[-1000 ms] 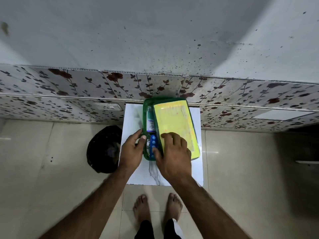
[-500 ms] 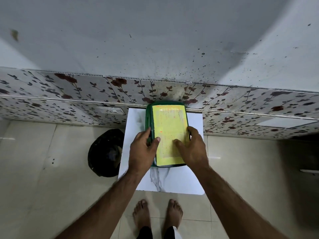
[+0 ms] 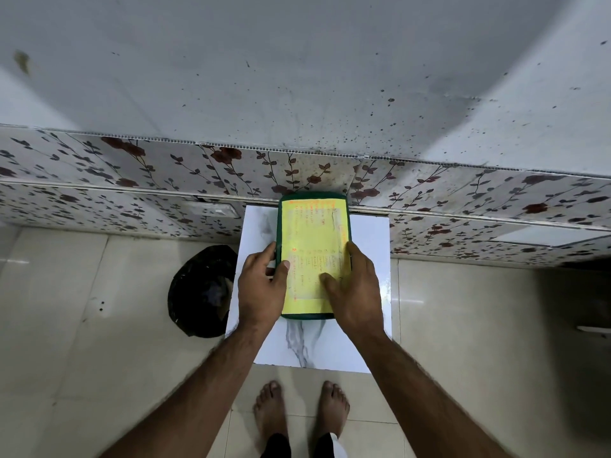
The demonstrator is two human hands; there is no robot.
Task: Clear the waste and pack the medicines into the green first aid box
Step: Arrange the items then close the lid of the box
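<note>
The yellow label (image 3: 314, 256) on the box lid (image 3: 312, 197) carries rows of red and dark print, too small and blurred to read, and no other text shows.
</note>
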